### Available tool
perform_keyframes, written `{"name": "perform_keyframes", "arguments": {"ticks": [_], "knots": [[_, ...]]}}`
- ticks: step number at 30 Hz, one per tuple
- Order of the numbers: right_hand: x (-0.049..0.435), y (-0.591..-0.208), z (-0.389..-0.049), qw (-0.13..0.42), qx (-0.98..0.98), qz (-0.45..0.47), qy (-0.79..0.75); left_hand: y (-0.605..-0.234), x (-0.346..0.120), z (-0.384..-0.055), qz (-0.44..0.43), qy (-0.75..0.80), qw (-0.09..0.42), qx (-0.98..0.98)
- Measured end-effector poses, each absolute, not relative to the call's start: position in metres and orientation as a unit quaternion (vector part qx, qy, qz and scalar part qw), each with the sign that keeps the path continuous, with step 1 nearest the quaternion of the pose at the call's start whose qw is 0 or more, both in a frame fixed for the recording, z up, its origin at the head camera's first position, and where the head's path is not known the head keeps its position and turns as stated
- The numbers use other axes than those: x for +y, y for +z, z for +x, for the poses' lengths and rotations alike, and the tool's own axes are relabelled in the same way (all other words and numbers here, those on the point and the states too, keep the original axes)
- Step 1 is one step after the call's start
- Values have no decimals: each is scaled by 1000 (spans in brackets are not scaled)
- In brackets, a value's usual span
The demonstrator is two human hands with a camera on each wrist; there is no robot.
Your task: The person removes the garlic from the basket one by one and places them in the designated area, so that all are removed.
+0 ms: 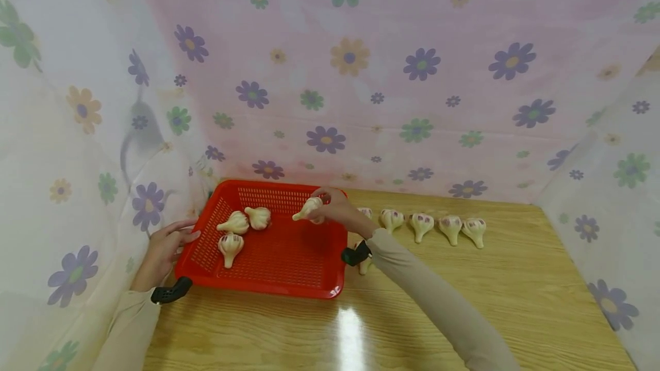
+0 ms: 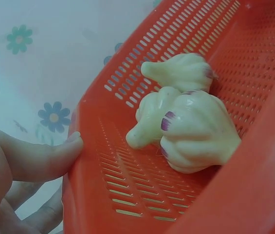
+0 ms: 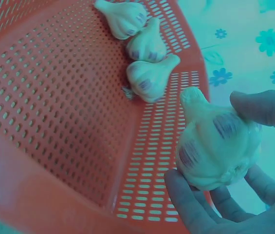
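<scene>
In the head view a red plastic basket (image 1: 258,287) with perforated walls sits on the table. My left hand (image 1: 164,248) holds its left rim, thumb (image 2: 45,158) against the edge and the other fingers outside below it. Over the basket's right part, my right hand (image 1: 337,210) grips a garlic bulb (image 1: 309,207), cream with purple patches, its stem pointing left. The right wrist view shows thumb and fingers around this bulb (image 3: 215,141). Three more garlic bulbs (image 1: 230,247) lie close together at the basket's left end.
A row of several garlic bulbs (image 1: 421,225) lies on the wooden table (image 1: 490,296) right of the basket. Another bulb (image 1: 364,266), partly hidden by the right wrist, lies nearer. Flowered cloth (image 1: 381,130) stands behind the table and along both sides.
</scene>
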State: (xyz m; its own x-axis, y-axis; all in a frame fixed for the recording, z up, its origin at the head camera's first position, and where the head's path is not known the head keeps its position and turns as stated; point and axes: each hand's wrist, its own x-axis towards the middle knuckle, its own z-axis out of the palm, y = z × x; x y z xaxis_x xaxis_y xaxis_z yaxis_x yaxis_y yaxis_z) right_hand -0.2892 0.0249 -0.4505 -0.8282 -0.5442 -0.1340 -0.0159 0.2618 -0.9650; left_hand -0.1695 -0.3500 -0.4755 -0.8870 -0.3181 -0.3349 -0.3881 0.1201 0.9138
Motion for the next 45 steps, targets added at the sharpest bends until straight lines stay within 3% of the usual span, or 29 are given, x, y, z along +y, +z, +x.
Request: {"name": "perform_keyframes", "arguments": {"ticks": [45], "knots": [[115,-439,-287,219,757,-204,-581,-477,-348,-167,-232,663,17,711]]}}
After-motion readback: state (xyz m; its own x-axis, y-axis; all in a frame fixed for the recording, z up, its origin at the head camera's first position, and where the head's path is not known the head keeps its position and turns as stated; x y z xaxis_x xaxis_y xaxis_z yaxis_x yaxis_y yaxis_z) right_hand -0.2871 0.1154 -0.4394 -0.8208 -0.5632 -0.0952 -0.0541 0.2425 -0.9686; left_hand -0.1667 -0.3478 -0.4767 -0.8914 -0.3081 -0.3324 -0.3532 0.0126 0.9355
